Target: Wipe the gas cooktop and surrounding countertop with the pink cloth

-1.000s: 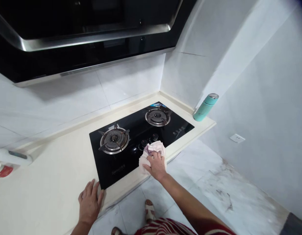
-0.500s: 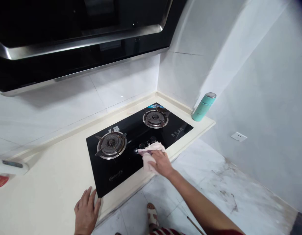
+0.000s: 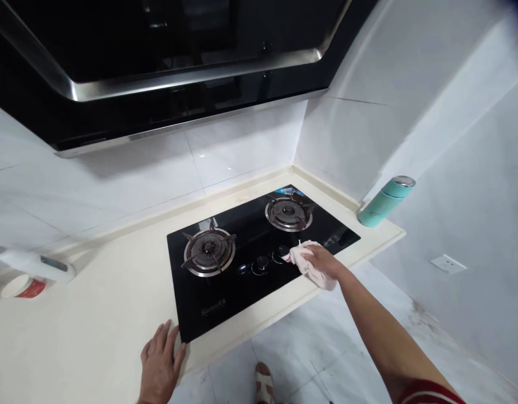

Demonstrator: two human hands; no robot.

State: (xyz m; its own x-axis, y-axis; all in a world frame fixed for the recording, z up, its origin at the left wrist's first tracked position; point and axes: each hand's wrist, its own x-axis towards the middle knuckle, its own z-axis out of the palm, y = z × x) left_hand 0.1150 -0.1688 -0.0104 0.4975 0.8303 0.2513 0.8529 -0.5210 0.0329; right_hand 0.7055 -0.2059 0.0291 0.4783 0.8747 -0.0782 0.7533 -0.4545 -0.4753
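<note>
A pale pink cloth (image 3: 311, 265) is bunched under my right hand (image 3: 322, 261), whose fingers grip it against the front right part of the black glass gas stove (image 3: 242, 297). Just left of the cloth are two round control knobs (image 3: 260, 265). My left hand (image 3: 160, 359) rests flat on the cream countertop (image 3: 103, 320), fingers spread, by the stove's front left corner. On the stove sit a left burner (image 3: 209, 251) and a right burner (image 3: 288, 211), each with a metal pan support.
A black range hood (image 3: 200, 101) hangs low over the stove. A teal thermos bottle (image 3: 385, 202) stands at the counter's right end. On the left lie a white device (image 3: 36, 264) and a red and white cup (image 3: 26, 286). A wall socket (image 3: 448, 264) is at right.
My right hand has moved the cloth rightward, away from beside the knobs, uncovering them. My left hand stays by the stove's corner. The camera view has shifted left.
</note>
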